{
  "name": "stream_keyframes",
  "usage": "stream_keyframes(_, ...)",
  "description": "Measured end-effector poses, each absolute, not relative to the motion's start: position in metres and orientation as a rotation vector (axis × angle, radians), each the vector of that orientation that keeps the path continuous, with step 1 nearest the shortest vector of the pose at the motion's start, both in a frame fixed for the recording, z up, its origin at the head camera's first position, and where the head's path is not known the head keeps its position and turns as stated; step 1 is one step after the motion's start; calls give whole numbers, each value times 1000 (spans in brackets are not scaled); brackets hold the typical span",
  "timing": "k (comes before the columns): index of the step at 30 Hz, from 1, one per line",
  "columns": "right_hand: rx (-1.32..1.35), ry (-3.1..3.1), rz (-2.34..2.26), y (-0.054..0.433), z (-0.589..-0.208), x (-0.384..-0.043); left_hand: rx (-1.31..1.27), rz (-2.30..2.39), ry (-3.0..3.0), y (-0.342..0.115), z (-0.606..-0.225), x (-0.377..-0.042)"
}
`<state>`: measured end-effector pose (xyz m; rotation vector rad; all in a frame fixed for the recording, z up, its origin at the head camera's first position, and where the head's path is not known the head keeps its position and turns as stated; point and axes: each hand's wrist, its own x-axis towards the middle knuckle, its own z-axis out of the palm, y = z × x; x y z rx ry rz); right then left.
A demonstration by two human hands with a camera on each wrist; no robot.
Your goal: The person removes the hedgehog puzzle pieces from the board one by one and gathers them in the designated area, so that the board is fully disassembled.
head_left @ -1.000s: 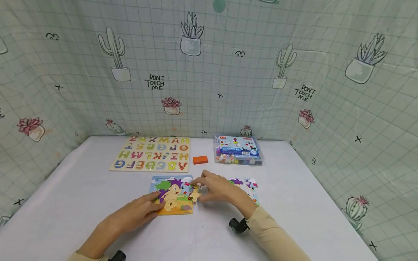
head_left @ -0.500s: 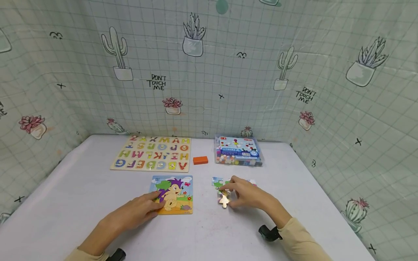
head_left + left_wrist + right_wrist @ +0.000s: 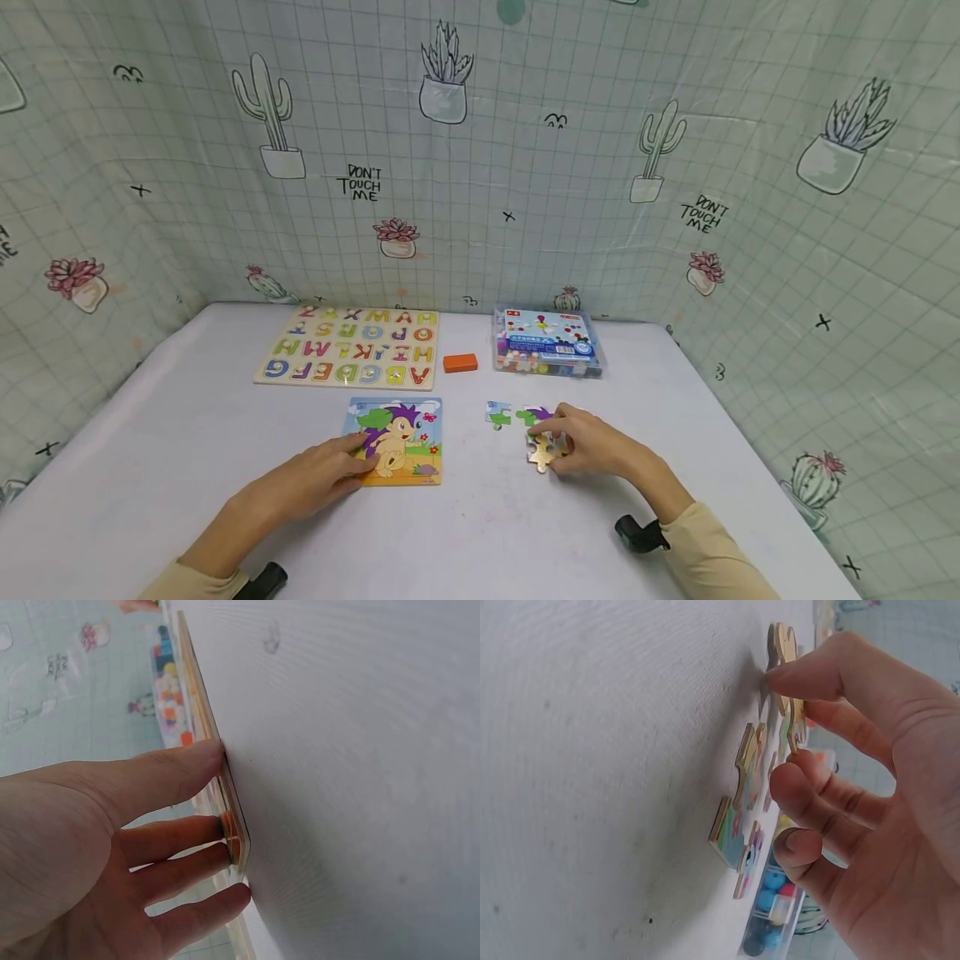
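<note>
Hedgehog board (image 3: 397, 442): where does it lie, and what has just changed?

On the white table (image 3: 465, 533), before me, nearer than the lettered board (image 3: 337, 385) and the clear box (image 3: 549, 342). My right hand (image 3: 588, 442) has come away from the hedgehog board's right edge, bringing a puzzle piece (image 3: 540, 454) over beside the loose ones. For the work, I judge, this puts my reach among the pieces, well apart from the board.

And your grip?

My left hand (image 3: 318, 479) rests on the hedgehog board's left side, fingers spread, thumb on its edge, not clamped. My right thumb and forefinger pinch that piece, parted only enough to hold it; the other fingers curl loosely. One piece or a stacked pair, I cannot tell.

What are these things made of?

Largest first: the lettered board looks like pale wood with colourful characters; the box is see-through plastic, with small coloured parts inside. The hedgehog board is flat and nearly square, its print smooth. Last, the pieces: the blue-and-green one (image 3: 498, 414) and the green-and-purple one (image 3: 536, 414) have rounded knobs. Mine shows a pale tan face, print or bare wood I cannot say. A corner piece (image 3: 729, 836) shows a thin, woody cut edge.
</note>
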<state>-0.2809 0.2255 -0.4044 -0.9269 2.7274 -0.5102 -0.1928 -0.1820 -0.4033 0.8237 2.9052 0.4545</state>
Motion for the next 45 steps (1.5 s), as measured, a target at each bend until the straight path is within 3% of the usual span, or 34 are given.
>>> stream_keyframes(33,-939,2750,-526,227,-406,-281,774,450,2921,-177,-405,-191)
stream_keyframes(45,-1094,2752,-542,182,-404,-286,717,311,2973,-159,-402,-185)
